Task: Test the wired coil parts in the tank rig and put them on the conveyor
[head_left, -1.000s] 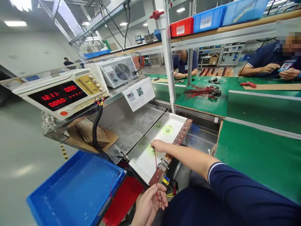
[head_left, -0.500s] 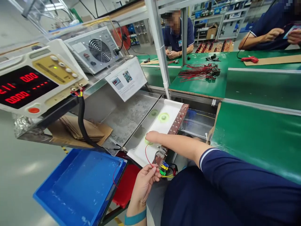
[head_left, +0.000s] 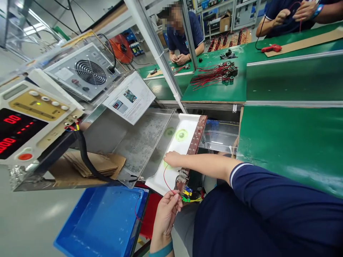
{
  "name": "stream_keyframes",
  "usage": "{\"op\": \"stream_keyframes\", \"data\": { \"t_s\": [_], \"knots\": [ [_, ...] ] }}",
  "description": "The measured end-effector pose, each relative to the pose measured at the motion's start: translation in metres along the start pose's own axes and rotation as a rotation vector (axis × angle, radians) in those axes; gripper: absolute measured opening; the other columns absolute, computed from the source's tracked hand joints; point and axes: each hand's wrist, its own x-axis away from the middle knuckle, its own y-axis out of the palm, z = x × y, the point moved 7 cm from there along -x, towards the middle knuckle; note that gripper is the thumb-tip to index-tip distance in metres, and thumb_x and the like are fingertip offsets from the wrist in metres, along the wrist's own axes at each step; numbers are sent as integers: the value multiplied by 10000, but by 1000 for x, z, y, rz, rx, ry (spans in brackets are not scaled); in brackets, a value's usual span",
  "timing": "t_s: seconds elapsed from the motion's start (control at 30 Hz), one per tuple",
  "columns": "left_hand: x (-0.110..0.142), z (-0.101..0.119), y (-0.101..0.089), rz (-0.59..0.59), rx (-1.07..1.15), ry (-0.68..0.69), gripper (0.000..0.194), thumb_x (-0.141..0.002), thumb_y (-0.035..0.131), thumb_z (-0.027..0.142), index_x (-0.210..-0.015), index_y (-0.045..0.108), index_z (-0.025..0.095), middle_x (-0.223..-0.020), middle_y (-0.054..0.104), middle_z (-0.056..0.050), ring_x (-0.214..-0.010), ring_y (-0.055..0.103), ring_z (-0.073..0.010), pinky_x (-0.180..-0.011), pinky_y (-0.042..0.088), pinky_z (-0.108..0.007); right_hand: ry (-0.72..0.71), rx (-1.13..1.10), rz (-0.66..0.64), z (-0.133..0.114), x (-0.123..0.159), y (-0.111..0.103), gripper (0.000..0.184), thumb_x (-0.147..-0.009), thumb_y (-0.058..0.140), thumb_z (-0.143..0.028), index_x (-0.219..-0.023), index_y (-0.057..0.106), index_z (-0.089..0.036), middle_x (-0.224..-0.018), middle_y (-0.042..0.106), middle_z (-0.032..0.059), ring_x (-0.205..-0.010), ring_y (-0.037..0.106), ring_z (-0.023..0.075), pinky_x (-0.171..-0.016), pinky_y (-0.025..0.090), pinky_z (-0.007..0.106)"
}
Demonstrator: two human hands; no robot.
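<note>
My right hand [head_left: 173, 159] reaches in from the right, its fingertips resting on a green ring on the white plate [head_left: 177, 150] and closed around the top end of a thin red wire [head_left: 166, 180]. The wire loops down to my left hand [head_left: 166, 214], which pinches it near the bottom of the view. A copper busbar with rows of holes [head_left: 197, 135] edges the plate. Just below my right forearm sits a small yellow and green terminal block [head_left: 187, 192]. The wire's tip is hidden by my fingers.
A steel tray [head_left: 144, 142] adjoins the plate, below a bench power supply [head_left: 29, 125] and a fan unit [head_left: 89, 71]. A blue crate [head_left: 102, 221] lies at lower left. Green benches [head_left: 292, 142] run right, where co-workers sit beyond a bundle of red wires [head_left: 214, 75].
The whole view has swung and tilted. My left hand has risen closer to the plate, and the red wire now hangs in a loop instead of a straight line.
</note>
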Motion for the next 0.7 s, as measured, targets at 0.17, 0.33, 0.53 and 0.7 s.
{"op": "stream_keyframes", "data": {
  "t_s": [0.17,0.33,0.53,0.7],
  "knots": [
    [-4,-2,-7,108,86,5,480,-541,956,363,-826,646,133,-605,614,1,-509,534,-83,-474,416,-165,-119,-243,282,1,76,-30,203,-940,567,-197,-1082,676,-102,-1051,686,137,-981,644,222,-852,498,324],
    [-10,1,-1,188,69,32,504,-515,957,384,-809,627,141,-602,626,-4,-505,538,-95,-464,421,-172,-313,-473,216,-28,153,-16,297,-935,652,-433,-988,702,-145,-905,707,70,-825,642,158,-710,451,247],
    [-10,12,10,249,-43,115,515,-510,950,423,-792,626,139,-614,640,-7,-508,533,-90,-475,425,-167,-303,-375,153,-39,160,3,225,-1009,543,-319,-977,690,-152,-986,722,76,-891,643,167,-659,403,255],
    [-11,14,11,179,-100,113,514,-527,943,439,-821,651,135,-629,643,-14,-555,555,-103,-525,452,-179,-299,-440,136,-33,159,-2,243,-1023,476,-259,-976,681,-137,-971,720,78,-865,632,160,-679,410,253]
  ]
}}
